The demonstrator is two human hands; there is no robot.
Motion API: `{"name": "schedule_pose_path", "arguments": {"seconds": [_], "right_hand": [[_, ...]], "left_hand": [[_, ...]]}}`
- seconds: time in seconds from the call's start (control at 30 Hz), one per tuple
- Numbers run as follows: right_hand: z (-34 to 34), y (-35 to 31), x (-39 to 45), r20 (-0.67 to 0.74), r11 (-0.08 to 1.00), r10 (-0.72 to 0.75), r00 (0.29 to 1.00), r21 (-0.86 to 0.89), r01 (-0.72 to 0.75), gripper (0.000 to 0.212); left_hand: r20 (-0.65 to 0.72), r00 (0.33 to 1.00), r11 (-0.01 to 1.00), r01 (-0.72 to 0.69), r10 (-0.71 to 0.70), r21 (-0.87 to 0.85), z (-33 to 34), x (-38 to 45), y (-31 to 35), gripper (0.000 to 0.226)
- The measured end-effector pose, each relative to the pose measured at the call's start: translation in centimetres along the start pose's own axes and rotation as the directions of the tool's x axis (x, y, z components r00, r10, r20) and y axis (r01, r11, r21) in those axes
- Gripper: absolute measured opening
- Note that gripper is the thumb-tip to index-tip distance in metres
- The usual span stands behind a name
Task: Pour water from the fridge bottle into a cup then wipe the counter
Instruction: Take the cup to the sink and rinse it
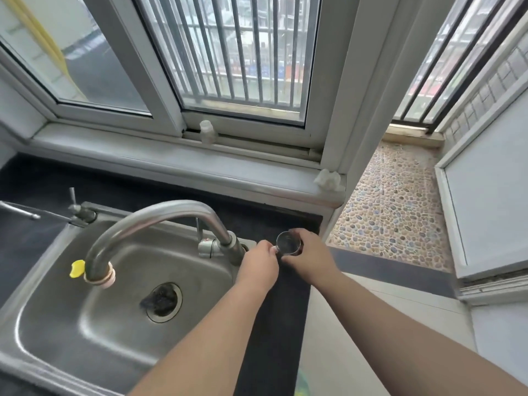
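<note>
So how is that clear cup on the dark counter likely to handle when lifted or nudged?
The cup is small and see-through, so probably light. Its clear, smooth wall looks rigid and possibly slippery, more so beside the sink. It sits near the counter edge, with the left hand and right hand both on it, so a nudge might tip it.

Both arms extended forward; right hand [307,257] fingers curled, left hand [261,262] pinching.

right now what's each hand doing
left hand: pinches the cup's edge
right hand: grips the cup
</note>
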State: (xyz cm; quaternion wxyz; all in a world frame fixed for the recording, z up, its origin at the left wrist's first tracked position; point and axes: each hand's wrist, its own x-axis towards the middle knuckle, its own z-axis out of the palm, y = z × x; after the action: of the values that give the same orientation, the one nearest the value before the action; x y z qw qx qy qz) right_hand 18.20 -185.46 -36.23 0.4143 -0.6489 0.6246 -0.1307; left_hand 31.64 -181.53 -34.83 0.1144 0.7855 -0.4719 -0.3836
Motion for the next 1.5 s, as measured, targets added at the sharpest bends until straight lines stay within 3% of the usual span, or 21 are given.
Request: {"name": "schedule_pose_path", "arguments": {"seconds": [0.13,0.3,0.53,0.67,0.87,1.03,1.23,1.5], "right_hand": [[0.2,0.1,0.3,0.002,1.0,-0.001,1.0,-0.028,0.001,0.068],[-0.8,-1.3,-1.1,0.004,0.99,-0.006,1.0,-0.142,0.006,0.084],[-3.3,-8.7,-8.1,-0.104,0.968,-0.238,0.966,-0.113,0.226,0.056],[-2.7,-14.2,-13.5,0.013,0.92,-0.355,0.935,-0.172,0.352,0.044],[3.3,-22.3,-22.3,0.224,0.771,-0.526,0.82,-0.281,0.572,0.05],[12.7,-29.4,-32.6,0.39,0.575,-0.656,0.647,-0.297,0.762,0.053],[25.7,-36.8,-48.2,0.56,0.27,-0.764,0.321,-0.175,0.947,0.056],[39.2,-40.1,-69.7,0.715,-0.06,-0.684,-0.146,0.144,0.988,0.053]], "left_hand": [[-0.009,0.999,0.997,0.045,-0.046,-0.067,0.3,0.1,-0.2,0.026],[-0.031,0.998,0.992,0.052,-0.056,-0.117,-0.7,-1.5,0.4,0.034],[-0.13,0.99,0.996,-0.06,0.051,-0.068,-6.3,-8.9,0.9,0.044],[-0.287,0.953,0.995,-0.1,0.094,-0.008,-11.0,-16.5,-1.6,0.04],[-0.5,0.863,0.994,0.104,-0.078,0.025,-17.6,-29.6,-13.4,0.045],[-0.664,0.681,0.919,0.394,-0.307,-0.022,-21.2,-44.2,-26.0,0.05],[-0.752,0.376,0.724,0.662,-0.542,-0.191,-22.0,-64.2,-38.9,0.051],[-0.642,-0.061,0.395,0.742,-0.765,-0.541,-16.0,-85.0,-47.6,0.054]]}}
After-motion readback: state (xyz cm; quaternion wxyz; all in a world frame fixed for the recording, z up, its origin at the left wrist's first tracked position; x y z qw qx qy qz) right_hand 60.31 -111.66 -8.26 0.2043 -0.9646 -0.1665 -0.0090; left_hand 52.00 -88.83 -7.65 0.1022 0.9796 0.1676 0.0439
